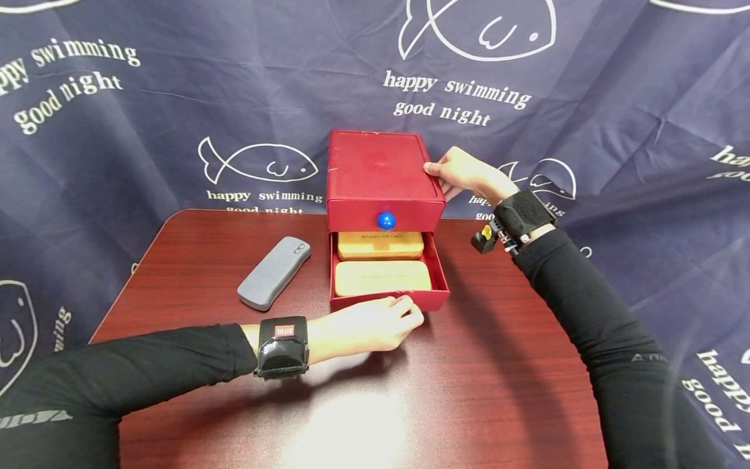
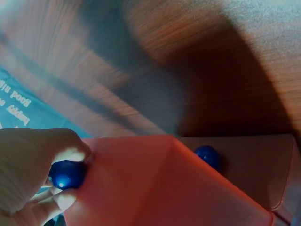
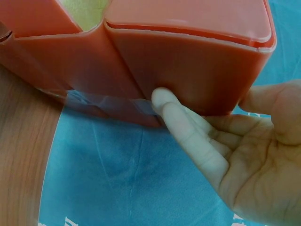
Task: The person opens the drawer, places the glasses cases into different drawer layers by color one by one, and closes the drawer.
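A small red drawer box with two stacked drawers stands on the table. Its lower drawer is pulled out and holds two yellow boxes, one yellow box in front and another yellow box behind it. With thumb and fingers my left hand pinches the lower drawer's blue knob. The upper drawer is closed, its own blue knob facing me. My right hand holds the drawer box at its upper right side, thumb over the top edge and fingers along the side.
Left of the drawer box lies a grey glasses case on the reddish wooden table. Behind the table hangs a dark blue curtain with fish and lettering.
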